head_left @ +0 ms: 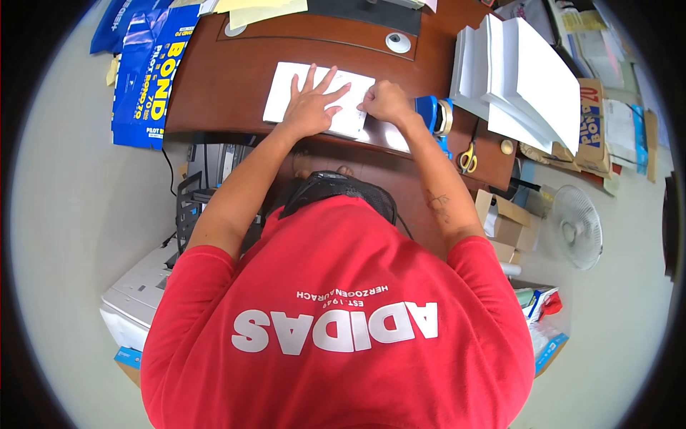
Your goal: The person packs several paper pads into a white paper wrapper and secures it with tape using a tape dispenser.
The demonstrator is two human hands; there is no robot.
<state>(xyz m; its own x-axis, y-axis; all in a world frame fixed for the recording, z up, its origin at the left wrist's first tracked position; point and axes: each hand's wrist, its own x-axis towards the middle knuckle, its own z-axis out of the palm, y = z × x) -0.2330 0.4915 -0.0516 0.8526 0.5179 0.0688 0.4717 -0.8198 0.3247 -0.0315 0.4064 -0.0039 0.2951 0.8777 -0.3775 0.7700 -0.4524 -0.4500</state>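
A white pad or stack of paper lies on the brown desk near its front edge. My left hand rests flat on the paper with its fingers spread. My right hand is closed, with its knuckles up, at the right edge of the paper. What its fingers hold, if anything, is hidden. Close to the right wrist stands a blue tape dispenser with a roll of tape. Yellow-handled scissors lie to the right of it.
Tall stacks of white paper stand on the desk's right side. Blue paper wrappers hang over the left edge. A fan and cardboard boxes are at the lower right. A grey printer-like machine sits at the lower left.
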